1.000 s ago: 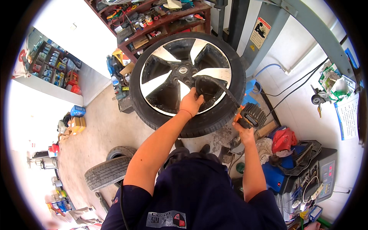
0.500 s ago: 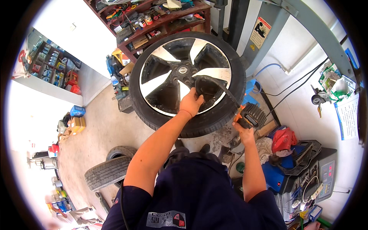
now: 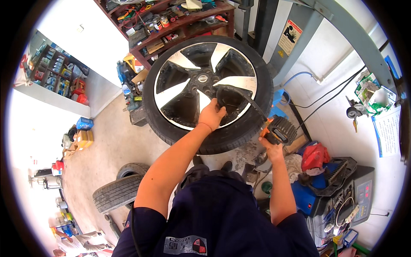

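Observation:
A car wheel (image 3: pixel 184 92), a black tyre on a black-and-silver spoked rim, lies face up in front of me. My left hand (image 3: pixel 211 115) reaches over the rim, its fingers closed around the end of a black hose (image 3: pixel 255 105) close to the spokes. What that end touches is hidden by the hand and the rim. From there the hose loops up and runs right to a black ribbed handheld device (image 3: pixel 283 130) with an orange part. Beside the tyre's right edge, my right hand (image 3: pixel 270 145) grips this device.
A reddish-brown tool shelf (image 3: pixel 182 21) stands beyond the wheel. Grey lift posts (image 3: pixel 287 40) rise at the right. Loose tyres (image 3: pixel 117 193) lie on the floor at left. A blue-and-black machine (image 3: pixel 334 184) with a red bag (image 3: pixel 314 157) stands at lower right. Cables hang along the right wall.
The whole view has shifted slightly. Both hands keep their grips and places at the wheel; the hose and the device stay about where they were.

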### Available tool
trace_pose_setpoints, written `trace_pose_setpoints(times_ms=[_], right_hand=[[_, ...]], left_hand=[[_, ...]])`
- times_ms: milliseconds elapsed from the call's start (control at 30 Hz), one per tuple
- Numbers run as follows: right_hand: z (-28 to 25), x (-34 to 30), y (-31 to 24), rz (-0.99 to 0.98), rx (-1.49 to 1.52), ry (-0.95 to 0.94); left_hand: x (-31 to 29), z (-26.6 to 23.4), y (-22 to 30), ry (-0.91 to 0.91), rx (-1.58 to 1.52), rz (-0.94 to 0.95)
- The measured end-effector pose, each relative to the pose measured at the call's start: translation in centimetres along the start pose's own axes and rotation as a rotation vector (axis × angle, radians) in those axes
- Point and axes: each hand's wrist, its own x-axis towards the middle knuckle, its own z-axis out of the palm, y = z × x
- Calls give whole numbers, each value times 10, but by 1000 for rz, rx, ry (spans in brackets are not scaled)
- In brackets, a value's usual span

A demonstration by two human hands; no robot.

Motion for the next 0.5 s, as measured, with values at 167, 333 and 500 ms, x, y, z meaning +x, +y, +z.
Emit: trace_pose_setpoints(times_ms=[167,333,500], right_hand=[[-1,-2,-3,11,-97,-6],[-11,-1,-13,-71,56,-91],[-11,-5,-3,-49,-25,-65]], left_hand=[[3,-15,2,-66,-57,-36],[8,-71,54,178,219,284],[-83,-206,190,376,83,891]])
